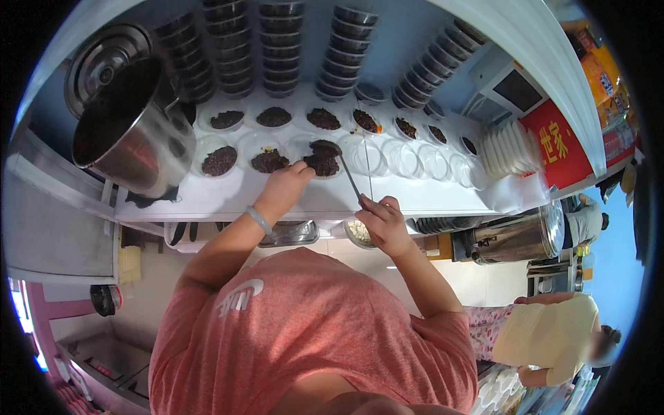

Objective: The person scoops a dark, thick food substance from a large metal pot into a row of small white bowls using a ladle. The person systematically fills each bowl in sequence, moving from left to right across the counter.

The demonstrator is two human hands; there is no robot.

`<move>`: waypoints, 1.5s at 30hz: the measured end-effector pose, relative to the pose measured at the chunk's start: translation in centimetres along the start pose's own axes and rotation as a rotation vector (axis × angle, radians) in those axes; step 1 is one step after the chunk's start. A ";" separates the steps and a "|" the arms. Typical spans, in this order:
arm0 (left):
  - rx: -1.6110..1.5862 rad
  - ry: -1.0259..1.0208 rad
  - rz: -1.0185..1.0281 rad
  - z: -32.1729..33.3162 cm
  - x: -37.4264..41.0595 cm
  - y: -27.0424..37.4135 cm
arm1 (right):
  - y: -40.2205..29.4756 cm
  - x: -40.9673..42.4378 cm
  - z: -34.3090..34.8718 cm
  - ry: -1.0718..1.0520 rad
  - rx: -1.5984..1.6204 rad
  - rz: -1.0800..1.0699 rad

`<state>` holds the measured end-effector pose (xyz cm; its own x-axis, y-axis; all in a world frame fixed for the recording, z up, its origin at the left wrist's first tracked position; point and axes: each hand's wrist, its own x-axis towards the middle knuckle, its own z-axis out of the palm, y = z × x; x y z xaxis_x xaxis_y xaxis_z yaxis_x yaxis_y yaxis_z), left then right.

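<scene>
My right hand grips the long handle of a metal serving spoon. Its bowl end, heaped with dark, grainy food, lies over a clear plastic bowl holding more of the same dark food. At that bowl's left rim, the fingertips of my left hand are pinched together; the exact contact is partly hidden. Just left is another bowl of dark food with a few yellow bits, and beyond it a third filled bowl. Overlapping clear plastic bowls without food continue to the right.
A deep steel pot leans at the left beside its lid. Stacked filled containers line the back behind a row of filled bowls. White lids stand at right. A person in yellow is at lower right.
</scene>
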<state>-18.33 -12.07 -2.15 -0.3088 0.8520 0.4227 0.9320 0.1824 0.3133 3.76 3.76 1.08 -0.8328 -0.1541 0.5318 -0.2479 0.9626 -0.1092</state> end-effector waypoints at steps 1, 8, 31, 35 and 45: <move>-0.002 -0.011 -0.003 0.0 -0.1 0.0 | -0.1 -0.1 0.0 0.023 0.017 0.004; 0.008 0.027 0.006 0.4 -0.1 -0.1 | -0.1 -0.4 0.3 -0.005 0.011 0.019; 0.047 0.014 0.005 0.5 0.2 -0.4 | -0.5 0.5 -0.8 0.289 0.111 0.078; 0.020 0.107 0.047 -0.2 0.1 -0.3 | -0.1 -0.3 -0.1 0.464 0.463 0.653; 0.022 0.449 -0.047 -8.9 -10.6 -5.0 | -0.2 8.5 -4.8 0.924 1.375 0.728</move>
<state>-21.42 -26.33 -0.64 -0.3981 0.5460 0.7371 0.9173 0.2300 0.3250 -0.90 3.31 9.71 -0.5551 0.7907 0.2581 -0.5864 -0.1520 -0.7957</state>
